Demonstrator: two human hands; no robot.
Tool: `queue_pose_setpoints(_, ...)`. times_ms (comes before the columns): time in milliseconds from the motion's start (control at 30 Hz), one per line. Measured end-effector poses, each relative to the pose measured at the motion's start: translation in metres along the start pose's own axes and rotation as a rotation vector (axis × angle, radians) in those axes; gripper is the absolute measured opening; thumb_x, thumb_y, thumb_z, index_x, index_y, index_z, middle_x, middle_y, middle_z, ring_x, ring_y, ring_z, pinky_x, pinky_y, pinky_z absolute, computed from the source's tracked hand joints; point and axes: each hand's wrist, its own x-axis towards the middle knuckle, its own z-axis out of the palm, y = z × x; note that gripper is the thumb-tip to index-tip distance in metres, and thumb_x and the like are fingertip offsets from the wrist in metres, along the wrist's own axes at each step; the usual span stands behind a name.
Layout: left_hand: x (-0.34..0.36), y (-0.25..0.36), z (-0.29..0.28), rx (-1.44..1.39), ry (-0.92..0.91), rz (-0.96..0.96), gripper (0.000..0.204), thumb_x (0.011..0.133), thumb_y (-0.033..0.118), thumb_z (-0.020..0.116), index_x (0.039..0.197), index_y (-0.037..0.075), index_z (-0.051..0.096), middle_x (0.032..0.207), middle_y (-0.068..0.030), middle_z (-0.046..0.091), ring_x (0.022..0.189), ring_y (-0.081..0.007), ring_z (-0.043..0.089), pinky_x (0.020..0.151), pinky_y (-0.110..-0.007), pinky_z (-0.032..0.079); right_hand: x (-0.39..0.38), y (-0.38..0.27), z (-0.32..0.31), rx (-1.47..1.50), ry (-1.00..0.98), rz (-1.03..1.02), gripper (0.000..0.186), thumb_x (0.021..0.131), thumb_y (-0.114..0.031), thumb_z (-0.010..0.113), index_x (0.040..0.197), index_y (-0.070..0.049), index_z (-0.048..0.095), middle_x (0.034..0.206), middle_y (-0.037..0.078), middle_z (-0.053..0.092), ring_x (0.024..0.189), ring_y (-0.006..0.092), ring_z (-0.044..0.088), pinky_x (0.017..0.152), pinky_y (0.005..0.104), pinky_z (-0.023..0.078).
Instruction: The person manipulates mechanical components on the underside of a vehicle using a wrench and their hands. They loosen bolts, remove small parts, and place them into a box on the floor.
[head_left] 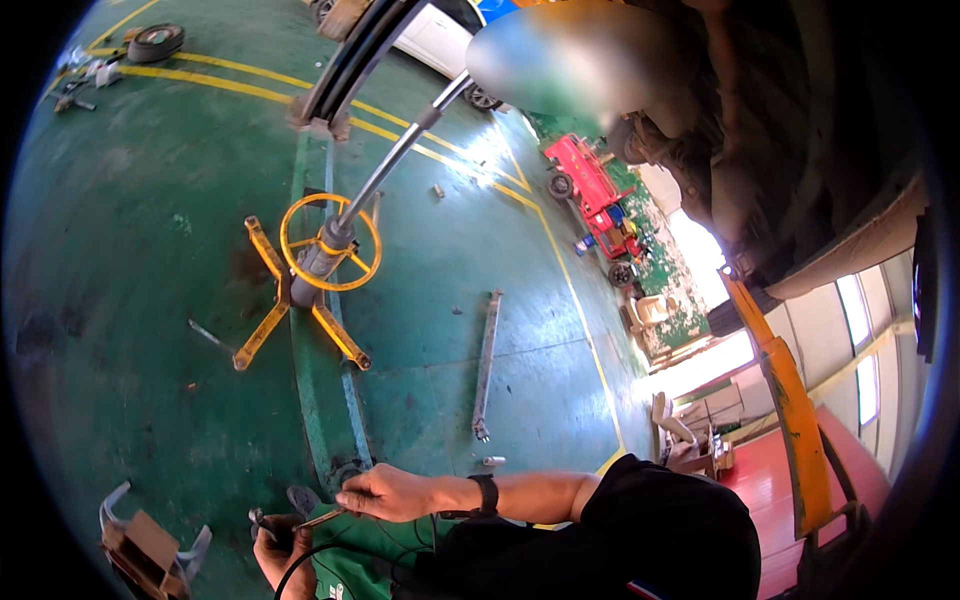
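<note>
At the lower edge, my left hand (284,560) is closed around a small metal part with a rounded grey end (258,517), whose kind I cannot make out. My right hand (392,494), wearing a black wristband (486,494), is just above and to the right. Its fingers pinch a thin metal rod-like tool (322,519) slanting down toward the left hand. The tool's far tip meets or passes the left fingers; contact is unclear. A black cable (318,550) curves up beside the left hand and under the right forearm.
A yellow-legged stand (268,330) with a yellow handwheel (330,285) stands ahead on the green floor. A long metal bar (487,365) lies right of it. Lower left is an opened cardboard box (150,550). A raised vehicle underside (760,130) and orange lift arm (795,430) are at right.
</note>
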Motion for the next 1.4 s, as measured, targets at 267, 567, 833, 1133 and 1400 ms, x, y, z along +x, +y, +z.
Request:
queue_pose_setpoints(267, 0.076, 0.042, 0.034, 0.074, -0.161, -0.069, 0.026, 0.090, 0.018, 0.068, 0.073, 0.003, 0.055, 0.064, 0.0037, 0.048, 0.060, -0.0063, 0.041, 0.055, -0.024, 0.031, 0.004, -0.011, -0.051, 0.053, 0.238, -0.101, 0.026, 0.096, -0.027, 0.062, 0.102, -0.002, 0.061, 0.076, 0.011, 0.061, 0.067, 0.0197, 0.057, 0.064, 0.0351, 0.048)
queue_pose_setpoints(567, 0.144, 0.119, 0.074, 0.447, -0.507, -0.183, 0.012, 0.090, 0.009, 0.066, 0.087, -0.001, 0.061, 0.072, 0.0028, 0.055, 0.067, -0.0056, 0.045, 0.060, -0.023, 0.038, -0.005, -0.029, -0.083, 0.212, 0.528, -0.043, 0.025, 0.095, -0.025, 0.063, 0.100, 0.001, 0.063, 0.081, 0.018, 0.065, 0.074, 0.0322, 0.064, 0.066, 0.0391, 0.049)
queue_pose_setpoints(833, 0.168, 0.112, 0.155, 0.471, -0.683, -0.265, 0.014, 0.085, 0.002, 0.072, 0.096, 0.002, 0.063, 0.087, 0.0016, 0.061, 0.081, -0.0074, 0.055, 0.075, -0.022, 0.045, -0.040, 0.005, -0.107, 0.402, 0.708, 0.081, 0.026, 0.095, -0.023, 0.064, 0.105, 0.001, 0.062, 0.081, 0.015, 0.065, 0.071, 0.0238, 0.062, 0.066, 0.0353, 0.049)
queue_pose_setpoints(1133, 0.185, 0.086, 0.291, 0.616, -0.789, -0.265, 0.012, 0.094, 0.012, 0.067, 0.097, 0.000, 0.067, 0.081, 0.0038, 0.060, 0.074, -0.0061, 0.052, 0.067, -0.022, 0.043, -0.086, 0.081, -0.213, 0.636, 0.850, -0.085, 0.020, 0.093, -0.015, 0.067, 0.108, -0.002, 0.063, 0.075, -0.001, 0.054, 0.069, 0.0084, 0.048, 0.063, 0.0263, 0.043)
queue_pose_setpoints(1400, 0.205, 0.023, 0.476, 0.642, -0.554, -0.240, 0.014, 0.096, 0.013, 0.064, 0.098, 0.001, 0.070, 0.077, 0.0029, 0.061, 0.071, -0.0062, 0.052, 0.064, -0.024, 0.045, -0.123, 0.206, -0.371, 0.631, 0.689, -0.110, 0.019, 0.096, -0.019, 0.062, 0.104, -0.001, 0.062, 0.072, 0.003, 0.056, 0.066, 0.0093, 0.050, 0.058, 0.0277, 0.043)
